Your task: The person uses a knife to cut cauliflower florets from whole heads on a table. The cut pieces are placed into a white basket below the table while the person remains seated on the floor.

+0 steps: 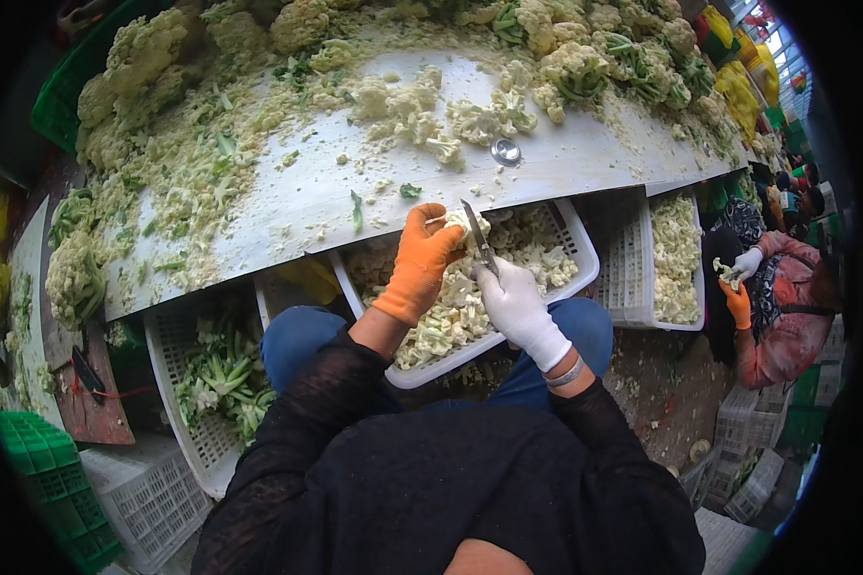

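My left hand (423, 262), in an orange glove, grips a cauliflower floret (459, 221) between thumb and fingers. A knife (480, 237) is held in my right hand (512, 303), which wears a white knit glove; its blade points up and lies against the floret. Both hands are over a white plastic crate (431, 375) at the table's near edge, between my knees. Cut cauliflower florets (442, 334) fill that crate. On the white tabletop (316, 194) beyond lie loose florets (475, 118), crumbs and leaf bits, beside a small round metal object (505, 152).
Cauliflower heads (147, 57) are heaped along the table's far side and left. A crate of green trimmings (223, 381) stands at left, a crate of florets (676, 259) at right. Further right sits a co-worker (784, 309) holding a piece of cauliflower. Stacked crates (147, 496) stand lower left.
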Tool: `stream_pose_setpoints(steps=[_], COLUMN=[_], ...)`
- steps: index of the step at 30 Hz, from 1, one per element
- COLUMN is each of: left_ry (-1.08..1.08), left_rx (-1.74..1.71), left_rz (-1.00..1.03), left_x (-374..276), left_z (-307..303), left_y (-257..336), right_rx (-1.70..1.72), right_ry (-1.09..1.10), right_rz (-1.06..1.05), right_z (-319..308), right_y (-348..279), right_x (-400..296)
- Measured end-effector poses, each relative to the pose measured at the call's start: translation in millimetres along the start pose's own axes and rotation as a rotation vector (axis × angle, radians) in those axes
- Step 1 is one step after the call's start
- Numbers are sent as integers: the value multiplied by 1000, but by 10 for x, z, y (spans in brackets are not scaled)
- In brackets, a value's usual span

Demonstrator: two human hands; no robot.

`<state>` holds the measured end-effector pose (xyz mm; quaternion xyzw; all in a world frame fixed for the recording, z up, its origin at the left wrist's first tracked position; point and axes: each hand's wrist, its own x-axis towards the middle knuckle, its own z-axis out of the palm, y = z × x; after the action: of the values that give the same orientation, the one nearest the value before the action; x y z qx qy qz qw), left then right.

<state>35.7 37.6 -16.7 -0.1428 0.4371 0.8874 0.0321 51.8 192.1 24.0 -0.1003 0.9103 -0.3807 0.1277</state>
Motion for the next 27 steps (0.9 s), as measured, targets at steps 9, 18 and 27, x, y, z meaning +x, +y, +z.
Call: stream_pose_setpoints(steps=[9,18,27], left_ry=[18,-180,209], left_rx=[68,455,242], left_rz=[-19,-75,-70], left_x=[-27,-32,325], left_z=[-6,-186,-264], left_y=[-46,-247,-24], right_rx=[2,171,-553], right_ry=[-24,-89,143], right_rz=[39,347,45], right_z=[371,-81,279], right_y=[249,666,-54], right_x=[184,508,2223])
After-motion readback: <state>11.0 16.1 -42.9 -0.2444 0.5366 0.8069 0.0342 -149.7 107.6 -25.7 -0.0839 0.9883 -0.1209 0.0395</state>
